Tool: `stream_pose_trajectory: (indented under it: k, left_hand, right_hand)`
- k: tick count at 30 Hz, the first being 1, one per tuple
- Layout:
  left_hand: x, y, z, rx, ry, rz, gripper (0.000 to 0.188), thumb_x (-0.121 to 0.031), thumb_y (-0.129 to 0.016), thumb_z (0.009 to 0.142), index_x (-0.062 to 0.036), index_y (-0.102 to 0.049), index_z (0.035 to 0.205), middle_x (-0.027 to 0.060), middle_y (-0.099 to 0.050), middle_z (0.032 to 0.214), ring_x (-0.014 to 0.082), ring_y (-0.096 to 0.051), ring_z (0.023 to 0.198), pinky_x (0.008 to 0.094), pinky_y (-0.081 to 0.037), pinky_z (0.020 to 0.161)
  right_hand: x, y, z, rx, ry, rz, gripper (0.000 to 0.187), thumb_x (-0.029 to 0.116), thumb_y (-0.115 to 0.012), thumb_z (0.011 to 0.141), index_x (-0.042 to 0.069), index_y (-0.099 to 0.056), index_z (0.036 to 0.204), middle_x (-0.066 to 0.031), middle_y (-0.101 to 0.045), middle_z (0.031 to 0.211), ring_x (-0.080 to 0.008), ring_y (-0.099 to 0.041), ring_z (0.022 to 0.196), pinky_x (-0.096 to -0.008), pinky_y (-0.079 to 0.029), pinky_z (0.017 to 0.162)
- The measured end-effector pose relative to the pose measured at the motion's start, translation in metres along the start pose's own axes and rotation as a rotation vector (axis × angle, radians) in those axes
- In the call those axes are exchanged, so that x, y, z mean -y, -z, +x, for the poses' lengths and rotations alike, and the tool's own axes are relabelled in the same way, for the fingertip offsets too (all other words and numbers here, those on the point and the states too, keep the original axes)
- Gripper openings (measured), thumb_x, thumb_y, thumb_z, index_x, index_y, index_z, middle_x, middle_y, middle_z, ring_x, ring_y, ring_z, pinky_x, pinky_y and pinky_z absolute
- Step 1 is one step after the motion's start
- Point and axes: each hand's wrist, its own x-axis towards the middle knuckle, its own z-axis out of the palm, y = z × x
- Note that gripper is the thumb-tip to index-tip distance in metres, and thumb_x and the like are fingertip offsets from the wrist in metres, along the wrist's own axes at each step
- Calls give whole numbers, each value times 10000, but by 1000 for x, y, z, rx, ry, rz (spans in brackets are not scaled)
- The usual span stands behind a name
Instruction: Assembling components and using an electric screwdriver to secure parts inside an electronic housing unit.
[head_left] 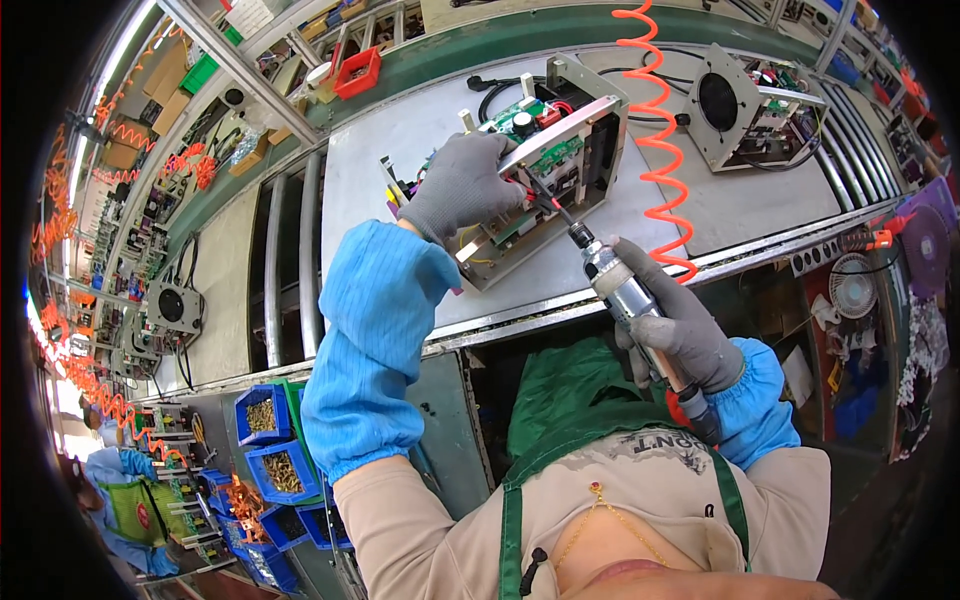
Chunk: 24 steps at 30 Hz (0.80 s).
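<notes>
An electrical unit with a metal frame [585, 115] and green circuit boards [562, 152] lies on the white work board in front of me. My left hand [465, 185], in a grey glove, is over its left side, fingers curled in by the frame; what they pinch is hidden. My right hand [690, 335], gloved too, is wrapped round a silver and black power screwdriver [622, 288]. Its long bit slants up and left into the unit, close to my left fingertips. Blue sleeve covers reach up both forearms.
An orange coiled hose [660, 150] hangs just right of the unit. Another unit with a round fan [717, 100] stands at the far right, near metal rollers [860, 140]. Blue bins [282, 472] of screws sit at the lower left. A red tray [357, 73] is at the back.
</notes>
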Motion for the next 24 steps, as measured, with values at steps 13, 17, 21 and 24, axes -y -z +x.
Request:
stream_pose_trajectory:
  k: [13, 17, 21, 24]
  left_hand:
    - [2, -5, -7, -153, -82, -80, 504, -225, -703, 670, 4, -636, 1114, 214, -650, 936, 347, -621, 890, 402, -489, 835]
    - [0, -4, -11, -157, -71, -86, 578, -202, -711, 690, 21, -583, 1208, 225, -626, 996, 340, -613, 919, 393, -473, 863]
    - [4, -8, -11, -188, -75, -115, 521, -241, -701, 687, -24, -626, 1154, 176, -660, 984, 333, -597, 955, 417, -484, 851]
    - [-1, -5, -13, -186, -53, -94, 517, -241, -715, 697, -28, -619, 1158, 160, -652, 1001, 334, -584, 959, 419, -478, 845]
  right_hand:
    - [-24, 83, -14, 192, 75, -673, 1022, 78, -718, 675, 83, -139, 1517, -114, -588, 1024, -188, -603, 746, -323, -501, 706]
    - [5, 129, -24, 151, -354, -1482, 750, 232, -715, 633, 140, -454, 1330, -167, -656, 982, -343, -647, 907, -405, -509, 785]
    - [27, 195, -17, 105, -441, -1631, 360, 270, -663, 676, 80, -664, 981, -170, -681, 883, -345, -657, 843, -418, -517, 755]
    - [31, 246, 9, 36, -921, -1617, 381, 303, -644, 721, 83, -681, 1030, -139, -697, 891, -282, -673, 828, -394, -515, 754]
